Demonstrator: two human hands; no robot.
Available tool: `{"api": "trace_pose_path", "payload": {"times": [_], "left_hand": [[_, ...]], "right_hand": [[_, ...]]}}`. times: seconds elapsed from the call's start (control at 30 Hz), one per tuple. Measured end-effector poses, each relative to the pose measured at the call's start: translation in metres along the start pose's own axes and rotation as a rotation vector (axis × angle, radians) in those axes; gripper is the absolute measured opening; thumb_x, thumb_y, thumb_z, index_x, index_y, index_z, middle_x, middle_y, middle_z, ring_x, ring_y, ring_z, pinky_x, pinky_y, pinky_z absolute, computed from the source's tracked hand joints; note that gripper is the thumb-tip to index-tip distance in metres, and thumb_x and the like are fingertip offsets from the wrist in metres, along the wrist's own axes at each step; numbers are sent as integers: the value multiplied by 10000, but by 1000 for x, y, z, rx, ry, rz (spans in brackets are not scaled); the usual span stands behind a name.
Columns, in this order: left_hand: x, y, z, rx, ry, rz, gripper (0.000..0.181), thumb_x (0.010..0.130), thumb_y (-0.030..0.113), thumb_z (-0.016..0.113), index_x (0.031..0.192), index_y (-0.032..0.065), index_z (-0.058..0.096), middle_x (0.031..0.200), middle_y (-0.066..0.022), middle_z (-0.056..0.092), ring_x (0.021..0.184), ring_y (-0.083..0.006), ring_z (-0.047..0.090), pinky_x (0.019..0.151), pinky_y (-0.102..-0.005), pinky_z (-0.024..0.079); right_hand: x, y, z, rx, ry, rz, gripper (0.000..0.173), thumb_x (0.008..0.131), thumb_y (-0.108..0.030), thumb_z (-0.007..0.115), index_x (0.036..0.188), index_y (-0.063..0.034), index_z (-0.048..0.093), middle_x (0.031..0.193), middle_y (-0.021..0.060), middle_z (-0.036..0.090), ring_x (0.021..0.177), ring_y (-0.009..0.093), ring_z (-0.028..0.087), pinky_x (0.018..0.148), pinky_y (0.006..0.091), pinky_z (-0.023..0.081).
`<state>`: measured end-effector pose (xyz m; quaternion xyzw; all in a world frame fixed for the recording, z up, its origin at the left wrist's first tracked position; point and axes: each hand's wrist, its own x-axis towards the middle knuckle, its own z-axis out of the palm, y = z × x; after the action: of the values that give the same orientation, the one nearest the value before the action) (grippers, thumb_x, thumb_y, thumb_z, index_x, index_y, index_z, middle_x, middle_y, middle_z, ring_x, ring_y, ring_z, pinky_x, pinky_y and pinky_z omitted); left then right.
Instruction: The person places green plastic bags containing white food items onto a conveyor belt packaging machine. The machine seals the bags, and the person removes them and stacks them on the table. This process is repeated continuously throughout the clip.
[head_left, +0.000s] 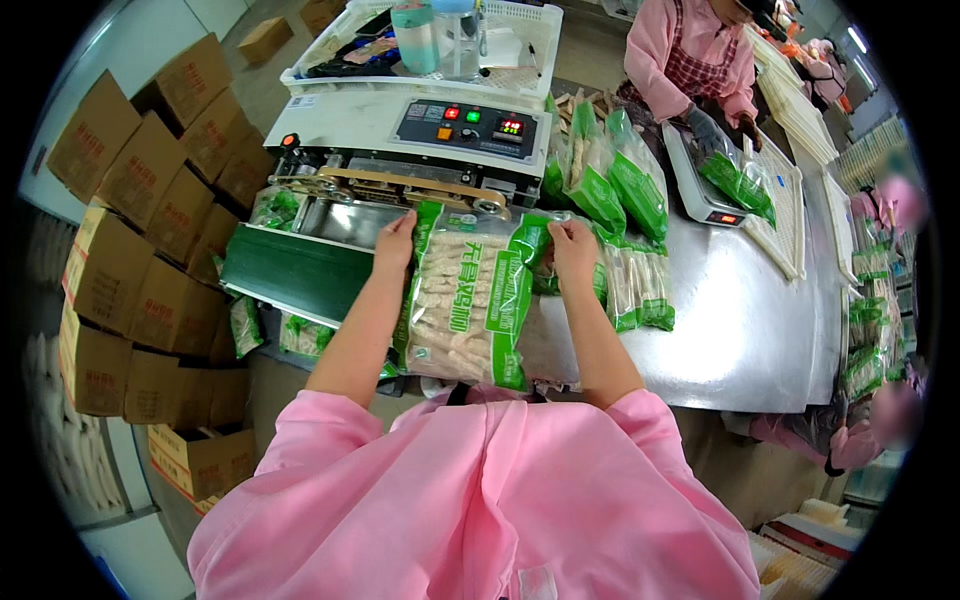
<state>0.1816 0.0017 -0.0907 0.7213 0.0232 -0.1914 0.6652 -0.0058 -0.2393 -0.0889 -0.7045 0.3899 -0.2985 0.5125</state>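
A clear and green plastic bag (461, 300) full of pale stick-shaped pieces hangs upright in front of me. My left hand (395, 241) pinches its upper left corner, and my right hand (574, 251) pinches the upper right one. Just beyond the bag's top edge is a continuous band sealing machine (337, 120), with lit buttons and a digital display on its panel. Its tan sealing belt (405, 184) runs close behind the bag. To the left of my left hand lies the machine's green conveyor belt (300, 274).
Filled bags (637, 180) lean and lie on the steel table (720, 330) at right. A co-worker (690, 67) handles a bag on a digital scale (701, 180). Cardboard cartons (161, 217) are stacked at left. A white plastic tray (540, 45) with bottles sits behind the sealer.
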Motion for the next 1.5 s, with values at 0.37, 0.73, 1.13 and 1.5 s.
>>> {"api": "trace_pose_path", "payload": {"times": [0.37,0.73,1.13,1.5], "left_hand": [[-117,48,-123,-48,370,453,256,963,125,523,1101,-68,620,942,-138,670,846,-179,657,770,-272,511],[-166,89,-30,-85,208,570,434,971,99,431,1399,44,381,1372,-110,481,1144,-229,551,922,-316,429],[-178,136,89,-328,-674,760,698,867,372,634,1417,46,355,1460,-143,366,1321,-238,391,1084,-383,278],[-172,83,59,-613,-814,332,401,977,326,469,1160,-23,546,1112,-159,631,1029,-269,617,937,-409,470]], "right_hand": [[-71,9,-129,-361,261,-706,289,839,11,539,1127,8,541,1021,144,639,953,287,610,855,365,459],[-53,69,-177,-571,257,-523,325,785,48,587,1097,-35,617,1104,142,645,1021,321,606,915,397,455],[-88,-175,-189,490,441,-462,185,969,-59,481,1102,43,560,1019,125,630,880,192,624,834,331,500],[-113,-116,-128,756,342,-236,184,879,21,602,1060,-4,581,998,52,618,862,116,563,816,248,434]]}}
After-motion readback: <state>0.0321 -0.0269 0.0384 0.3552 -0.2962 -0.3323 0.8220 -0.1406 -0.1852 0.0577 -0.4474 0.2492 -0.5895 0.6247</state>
